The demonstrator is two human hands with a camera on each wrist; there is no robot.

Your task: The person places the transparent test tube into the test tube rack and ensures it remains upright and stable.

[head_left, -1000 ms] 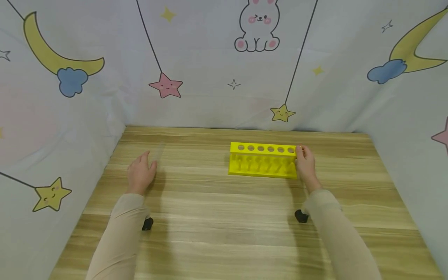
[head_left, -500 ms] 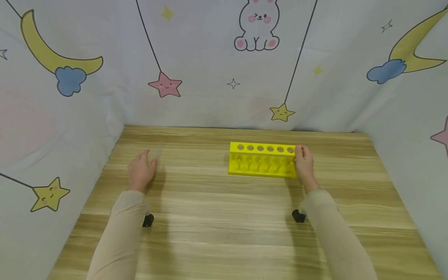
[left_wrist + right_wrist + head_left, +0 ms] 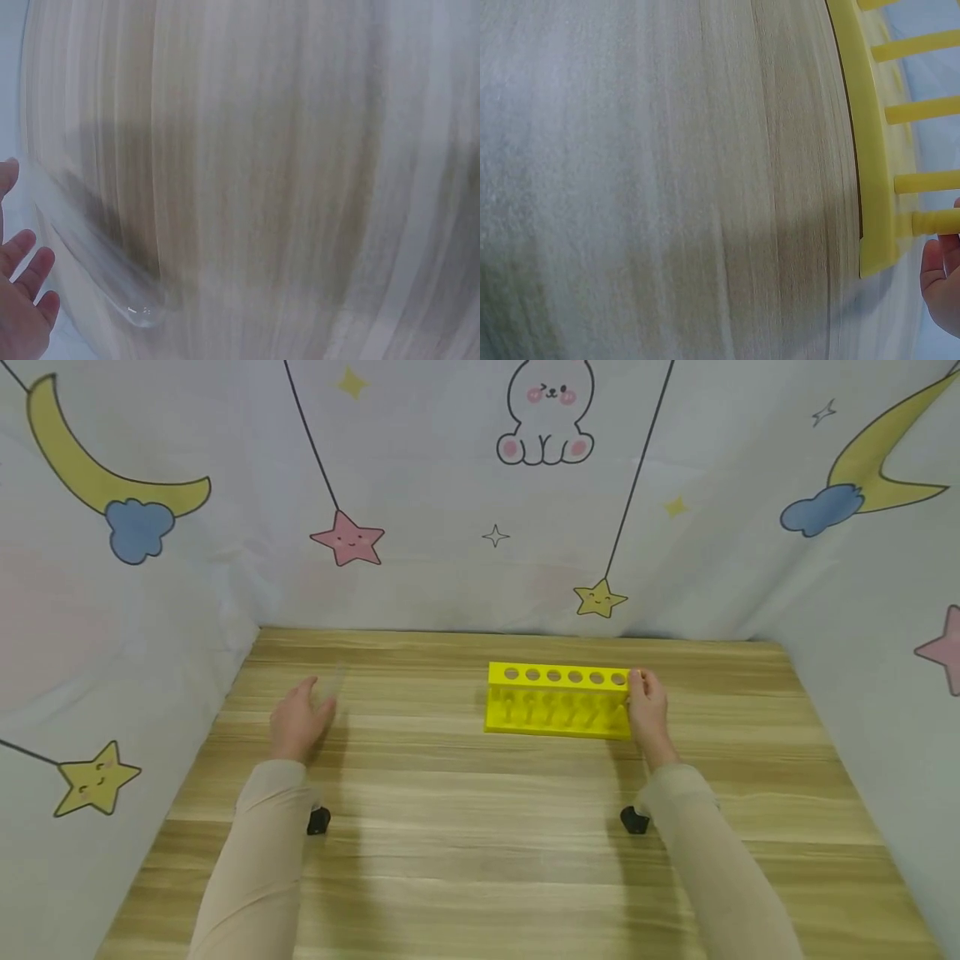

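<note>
A clear test tube, faint in the head view, lies aslant near the far left of the table. My left hand is beside it, fingers spread and relaxed; in the left wrist view its fingertips are near the tube, and I cannot tell whether they touch it. On the right, a yellow test tube rack stands upright on the table, with a row of holes on top and pegs below. My right hand grips the rack's right end, thumb near its top edge. The right wrist view shows fingers around the end post.
The wood-grain table extends in front of both hands. A white printed curtain encloses it at the back and on both sides. A black wrist-camera piece hangs below the left sleeve, and a similar black piece below the right.
The whole head view has shifted slightly left and up. The left hand stays beside the tube and the right hand keeps its grip on the rack, with little visible movement.
</note>
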